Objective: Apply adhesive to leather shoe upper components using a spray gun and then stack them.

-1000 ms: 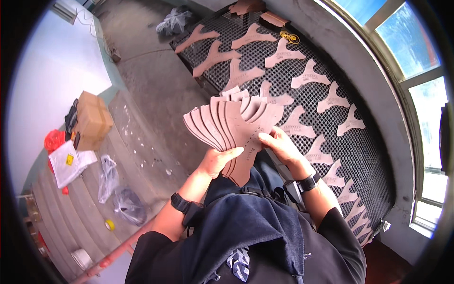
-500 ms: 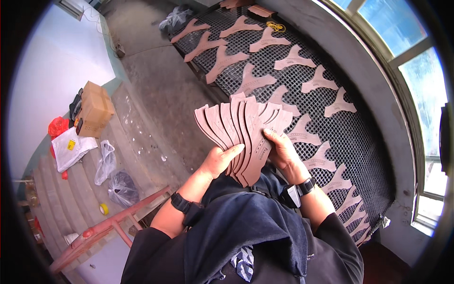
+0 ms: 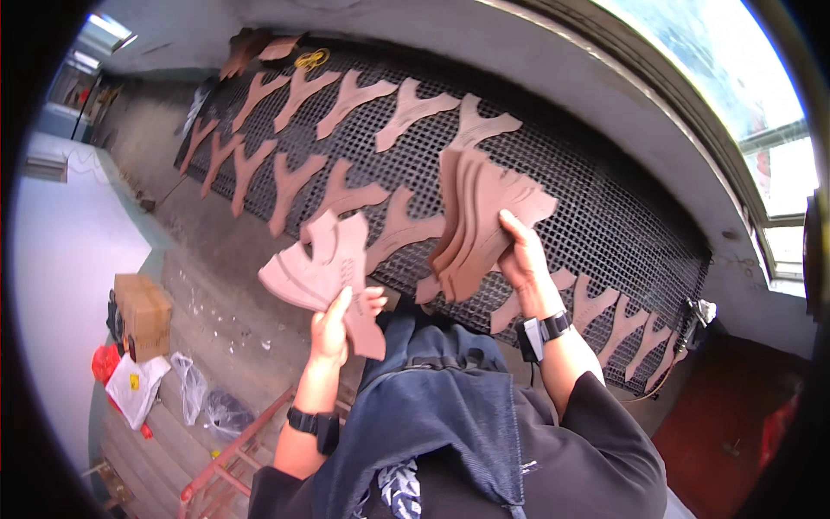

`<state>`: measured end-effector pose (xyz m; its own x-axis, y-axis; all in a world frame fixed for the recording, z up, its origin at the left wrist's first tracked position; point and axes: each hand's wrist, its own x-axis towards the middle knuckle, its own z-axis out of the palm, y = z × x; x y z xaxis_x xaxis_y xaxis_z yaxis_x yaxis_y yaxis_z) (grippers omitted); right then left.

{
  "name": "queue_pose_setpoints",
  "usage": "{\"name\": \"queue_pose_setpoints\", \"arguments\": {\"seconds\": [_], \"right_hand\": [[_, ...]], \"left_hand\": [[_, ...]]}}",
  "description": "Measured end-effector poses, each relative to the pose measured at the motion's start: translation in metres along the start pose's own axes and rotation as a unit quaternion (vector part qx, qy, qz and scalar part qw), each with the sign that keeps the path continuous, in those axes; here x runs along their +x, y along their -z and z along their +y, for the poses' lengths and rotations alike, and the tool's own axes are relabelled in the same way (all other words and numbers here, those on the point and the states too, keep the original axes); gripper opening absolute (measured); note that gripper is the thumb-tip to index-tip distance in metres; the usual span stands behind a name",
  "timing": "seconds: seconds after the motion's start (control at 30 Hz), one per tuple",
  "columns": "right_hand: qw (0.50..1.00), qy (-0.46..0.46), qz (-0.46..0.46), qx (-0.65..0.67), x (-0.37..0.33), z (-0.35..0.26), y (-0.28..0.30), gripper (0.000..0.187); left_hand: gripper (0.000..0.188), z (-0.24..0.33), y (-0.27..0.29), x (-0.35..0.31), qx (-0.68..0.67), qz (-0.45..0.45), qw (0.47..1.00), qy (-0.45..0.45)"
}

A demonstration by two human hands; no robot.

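My left hand (image 3: pixel 332 330) is closed around a small fan of flat brown Y-shaped pieces (image 3: pixel 322 270) that look like cut leather, thumb on top. Farther right, my right hand (image 3: pixel 525 262) grips a thicker overlapping stack of the same Y-shaped pieces (image 3: pixel 481 212) by its right side, above the black mesh rack (image 3: pixel 596 216). The two bunches are apart. Single Y-shaped pieces (image 3: pixel 352 104) lie in rows on the mesh. The right stack and the left fan partly cover pieces of the near row.
A yellow coil (image 3: pixel 312 59) lies at the rack's far end. Along the right run a wall ledge and window (image 3: pixel 761 147). At left, a cardboard box (image 3: pixel 143 317), plastic bags (image 3: pixel 188 387) and a red railing (image 3: pixel 226 457) stand by grey steps.
The single fan held between both hands is now split in two. My left hand has moved left with a few pieces; my right keeps the larger stack. The view has turned toward the rack.
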<state>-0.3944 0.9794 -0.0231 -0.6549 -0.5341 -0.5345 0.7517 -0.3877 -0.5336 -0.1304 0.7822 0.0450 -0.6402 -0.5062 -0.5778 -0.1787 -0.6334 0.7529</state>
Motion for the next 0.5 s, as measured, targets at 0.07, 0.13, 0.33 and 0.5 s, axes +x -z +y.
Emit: {"name": "queue_pose_setpoints", "arguments": {"seconds": [0.07,0.13,0.33,0.5], "right_hand": [[0.996,0.073,0.041,-0.023,0.021,-0.036,0.026,0.045],[0.985,0.138,0.081,-0.058,0.044,-0.069,0.047,0.044],[0.936,0.194,0.207,-0.206,0.156,-0.116,0.154,0.036],[0.861,0.166,0.315,-0.363,0.176,-0.112,0.155,0.037]], "left_hand": [[0.044,-0.007,0.005,-0.011,0.007,0.032,0.999,-0.005],[0.043,-0.016,0.012,-0.023,0.005,0.049,0.999,-0.006],[0.041,-0.023,0.016,-0.034,0.018,0.111,0.993,-0.016],[0.041,-0.024,0.018,-0.043,0.027,0.138,0.99,-0.024]]}}
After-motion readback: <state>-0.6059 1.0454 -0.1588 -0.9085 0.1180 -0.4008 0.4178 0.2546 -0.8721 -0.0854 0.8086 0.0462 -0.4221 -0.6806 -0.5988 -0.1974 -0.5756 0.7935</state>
